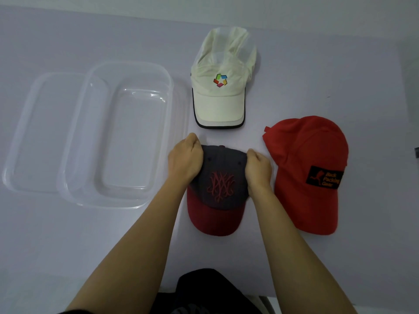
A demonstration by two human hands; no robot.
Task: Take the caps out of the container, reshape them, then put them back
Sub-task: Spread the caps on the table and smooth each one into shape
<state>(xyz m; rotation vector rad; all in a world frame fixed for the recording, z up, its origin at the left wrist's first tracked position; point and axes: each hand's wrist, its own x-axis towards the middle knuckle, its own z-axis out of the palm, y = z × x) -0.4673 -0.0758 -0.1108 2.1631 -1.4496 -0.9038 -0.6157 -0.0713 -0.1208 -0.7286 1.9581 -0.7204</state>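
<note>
The dark grey fabric cap with a red brim and red embroidered emblem [218,177] lies on the pale table [317,64] between the clear, empty plastic container [118,137] and a plain red cap [306,173]. It looks light and soft in the crown with a stiffer brim, so it is probably best taken at the crown's sides. The left hand [184,160] and right hand [258,169] have their fingers curled round opposite sides of the crown, gripping it, fingertips hidden behind.

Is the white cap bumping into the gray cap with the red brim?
Apart. The head view shows a strip of bare table between the brim of the white cap and the top of the gray cap.
</note>
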